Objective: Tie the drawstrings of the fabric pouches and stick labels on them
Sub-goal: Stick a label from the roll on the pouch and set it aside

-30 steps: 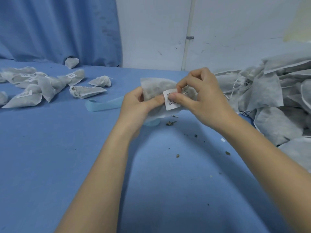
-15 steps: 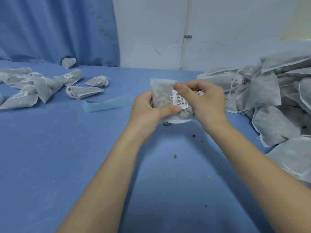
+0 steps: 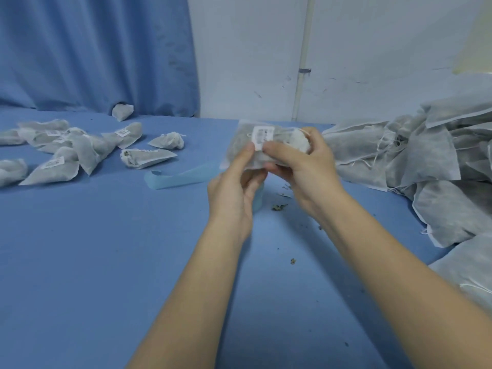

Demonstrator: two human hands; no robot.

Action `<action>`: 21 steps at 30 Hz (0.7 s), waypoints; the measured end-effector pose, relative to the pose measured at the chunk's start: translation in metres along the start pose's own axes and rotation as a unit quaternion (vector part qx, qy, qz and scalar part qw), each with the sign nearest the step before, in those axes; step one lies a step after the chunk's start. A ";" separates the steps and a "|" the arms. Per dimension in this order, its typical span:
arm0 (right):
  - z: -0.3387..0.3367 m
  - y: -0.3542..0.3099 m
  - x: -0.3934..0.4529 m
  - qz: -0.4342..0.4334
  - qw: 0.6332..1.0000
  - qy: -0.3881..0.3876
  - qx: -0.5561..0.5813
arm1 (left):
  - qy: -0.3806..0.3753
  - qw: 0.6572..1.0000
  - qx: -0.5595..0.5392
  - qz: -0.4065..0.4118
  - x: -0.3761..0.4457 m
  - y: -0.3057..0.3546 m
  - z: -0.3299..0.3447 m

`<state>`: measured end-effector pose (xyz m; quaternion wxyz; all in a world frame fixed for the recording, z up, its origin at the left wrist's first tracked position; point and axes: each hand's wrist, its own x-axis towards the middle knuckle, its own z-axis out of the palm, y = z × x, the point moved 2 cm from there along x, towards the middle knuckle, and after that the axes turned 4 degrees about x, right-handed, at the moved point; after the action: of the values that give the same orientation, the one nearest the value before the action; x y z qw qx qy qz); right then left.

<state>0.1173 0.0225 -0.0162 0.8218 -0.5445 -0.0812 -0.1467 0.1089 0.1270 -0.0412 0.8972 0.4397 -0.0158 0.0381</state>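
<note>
Pouch held up over the blue table, centre frame, both hands on it. Left hand grip: thumb on the front face just beside the label, fingers curled behind. Right hand grip: thumb pressing near the label's edge, fingers wrapped round the gathered drawstring end. Long axis roughly left-right, tied end pointing right, label facing camera. Both forearms reach forward, wrists angled inward. Labelled pouches far left, unlabelled heap right.
</note>
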 end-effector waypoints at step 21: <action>-0.066 -0.071 -0.061 -0.081 0.971 0.077 -0.213 | -0.253 0.868 0.424 0.046 -0.056 -0.059 0.076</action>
<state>0.0348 -0.0546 0.0025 0.6762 -0.6857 -0.0280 -0.2680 0.0580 0.0276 -0.0446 0.5866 0.7714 -0.2450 -0.0298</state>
